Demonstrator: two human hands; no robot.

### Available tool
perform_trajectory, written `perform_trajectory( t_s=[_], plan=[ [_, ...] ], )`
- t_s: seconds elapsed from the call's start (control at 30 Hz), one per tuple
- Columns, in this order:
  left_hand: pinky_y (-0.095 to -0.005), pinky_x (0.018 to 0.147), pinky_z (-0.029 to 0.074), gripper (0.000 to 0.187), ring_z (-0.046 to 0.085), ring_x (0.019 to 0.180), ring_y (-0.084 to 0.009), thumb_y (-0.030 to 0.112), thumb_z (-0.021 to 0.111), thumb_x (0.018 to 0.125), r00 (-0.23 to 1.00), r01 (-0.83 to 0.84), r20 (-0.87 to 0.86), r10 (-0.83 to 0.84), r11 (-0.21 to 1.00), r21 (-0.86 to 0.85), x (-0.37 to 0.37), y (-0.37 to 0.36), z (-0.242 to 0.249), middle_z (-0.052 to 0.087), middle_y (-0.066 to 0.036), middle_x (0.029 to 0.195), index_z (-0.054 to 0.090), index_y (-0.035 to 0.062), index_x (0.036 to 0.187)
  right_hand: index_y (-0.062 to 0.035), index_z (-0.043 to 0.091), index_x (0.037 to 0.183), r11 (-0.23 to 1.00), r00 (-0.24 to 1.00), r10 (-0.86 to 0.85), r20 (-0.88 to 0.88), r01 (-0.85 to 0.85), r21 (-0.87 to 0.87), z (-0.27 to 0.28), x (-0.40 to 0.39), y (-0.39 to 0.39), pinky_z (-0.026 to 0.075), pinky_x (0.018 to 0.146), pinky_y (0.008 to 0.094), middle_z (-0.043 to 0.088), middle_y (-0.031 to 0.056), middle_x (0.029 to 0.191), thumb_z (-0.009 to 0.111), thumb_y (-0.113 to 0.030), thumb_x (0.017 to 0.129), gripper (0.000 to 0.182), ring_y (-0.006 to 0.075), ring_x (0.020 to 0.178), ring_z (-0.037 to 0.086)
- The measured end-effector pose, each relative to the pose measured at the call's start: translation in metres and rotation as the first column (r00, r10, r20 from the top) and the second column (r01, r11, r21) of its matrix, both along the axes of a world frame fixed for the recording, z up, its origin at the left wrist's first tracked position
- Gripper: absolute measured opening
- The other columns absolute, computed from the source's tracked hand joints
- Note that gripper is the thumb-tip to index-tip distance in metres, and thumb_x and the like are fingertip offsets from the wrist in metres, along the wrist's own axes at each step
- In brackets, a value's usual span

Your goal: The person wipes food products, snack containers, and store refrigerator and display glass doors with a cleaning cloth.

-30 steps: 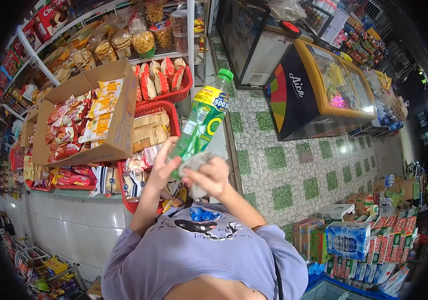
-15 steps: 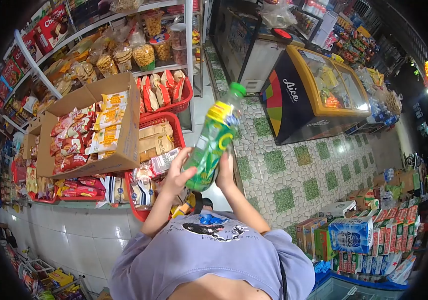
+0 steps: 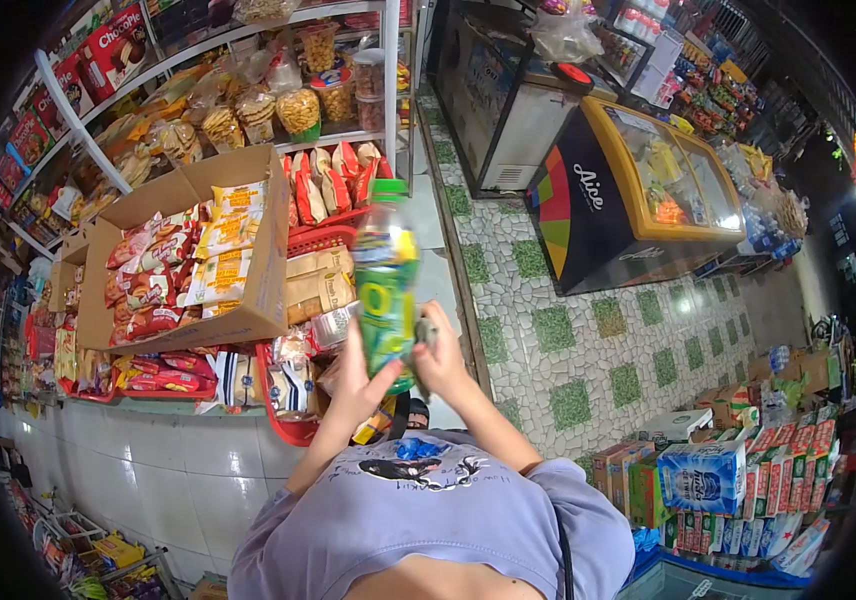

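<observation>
A green plastic drink bottle (image 3: 386, 290) with a green cap and a yellow-green label stands nearly upright in front of me, slightly smeared by motion. My left hand (image 3: 358, 382) is wrapped around its lower left side, the thumb across the front near the base. Close at the bottle's lower right, my right hand (image 3: 442, 362) is closed on a crumpled grey cloth (image 3: 422, 346), pressed near the bottle's side. Behind the bottle are red baskets with packaged bread (image 3: 318, 285).
An open cardboard box (image 3: 270, 255) of snack packets stands on the counter at left, below shelves of bagged snacks. An Aice freezer (image 3: 588, 215) is on the tiled floor (image 3: 608, 360) to the right. Stacked cartons (image 3: 701, 470) are at lower right.
The bottle has swung left and turned from a rightward tilt to nearly upright. My right hand has shifted slightly apart from it, and the grey cloth in that hand now shows.
</observation>
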State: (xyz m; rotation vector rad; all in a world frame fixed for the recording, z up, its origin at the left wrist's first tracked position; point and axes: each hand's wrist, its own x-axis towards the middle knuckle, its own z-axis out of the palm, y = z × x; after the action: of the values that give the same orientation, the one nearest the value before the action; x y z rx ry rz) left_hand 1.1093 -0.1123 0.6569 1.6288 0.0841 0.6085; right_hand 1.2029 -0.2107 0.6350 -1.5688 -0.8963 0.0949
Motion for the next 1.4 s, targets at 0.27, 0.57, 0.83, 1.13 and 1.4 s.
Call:
perform_trajectory(
  t_s=[0.27,0.57,0.83,1.13,1.4],
  plan=[
    [-0.0283,0.077,0.039,0.044,0.047,0.089,-0.0161,0.014,0.047,0.073,0.963,-0.141,0.073,0.261,0.714,-0.686,-0.008,0.03,-0.009,0.045,-0.009,0.102,0.033,-0.0003,0.113,0.0016,0.045,0.101,0.998,0.958,0.024,0.285,-0.007,-0.063,0.018,-0.04,0.016,0.042,0.058,0.0331,0.045,0.0148,0.083,0.059,-0.017,0.062,0.045,0.0285,0.068,0.049],
    [-0.0273,0.078,0.038,0.058,0.049,0.088,-0.0158,0.024,0.064,0.062,0.954,0.211,-0.017,-0.299,0.711,-0.671,-0.033,0.022,-0.032,0.05,-0.009,0.097,0.04,-0.0022,0.108,0.0002,0.045,0.078,0.814,0.942,-0.333,0.033,0.269,0.515,0.043,0.003,0.044,0.038,0.055,0.0262,0.046,0.0106,0.073,0.055,-0.003,0.066,0.016,0.0181,0.061,0.046],
    [-0.0278,0.086,0.03,0.042,0.041,0.1,-0.0159,0.01,0.05,0.075,0.758,0.276,-0.163,-0.632,0.537,-0.797,-0.047,0.038,-0.031,0.045,-0.007,0.104,0.033,-0.0004,0.112,-0.0029,0.047,0.07,0.997,0.927,-0.004,0.375,-0.025,0.072,0.048,-0.006,0.062,0.038,0.052,0.029,0.046,0.0088,0.066,0.06,-0.009,0.063,0.017,0.0226,0.058,0.047],
    [-0.0315,0.071,0.044,0.043,0.054,0.082,-0.0196,0.039,0.035,0.081,0.987,0.088,0.037,-0.155,0.339,-0.937,-0.036,0.072,-0.05,0.054,-0.009,0.093,0.044,0.0038,0.104,-0.0061,0.049,0.066,0.966,0.898,0.258,0.356,-0.249,-0.07,0.011,-0.045,0.06,0.037,0.045,0.0295,0.046,0.0055,0.062,0.065,-0.01,0.058,0.018,0.0215,0.053,0.048],
    [-0.0235,0.068,0.041,0.039,0.051,0.079,-0.0111,0.023,0.051,0.073,0.971,-0.033,-0.205,-0.125,0.777,-0.629,-0.035,0.069,-0.064,0.054,-0.004,0.088,0.044,0.0024,0.105,-0.0052,0.048,0.061,0.962,0.923,-0.03,0.383,-0.077,0.261,0.015,-0.03,0.078,0.036,0.047,0.0272,0.047,0.0052,0.059,0.066,-0.002,0.055,0.019,0.0187,0.052,0.046]
  ],
)
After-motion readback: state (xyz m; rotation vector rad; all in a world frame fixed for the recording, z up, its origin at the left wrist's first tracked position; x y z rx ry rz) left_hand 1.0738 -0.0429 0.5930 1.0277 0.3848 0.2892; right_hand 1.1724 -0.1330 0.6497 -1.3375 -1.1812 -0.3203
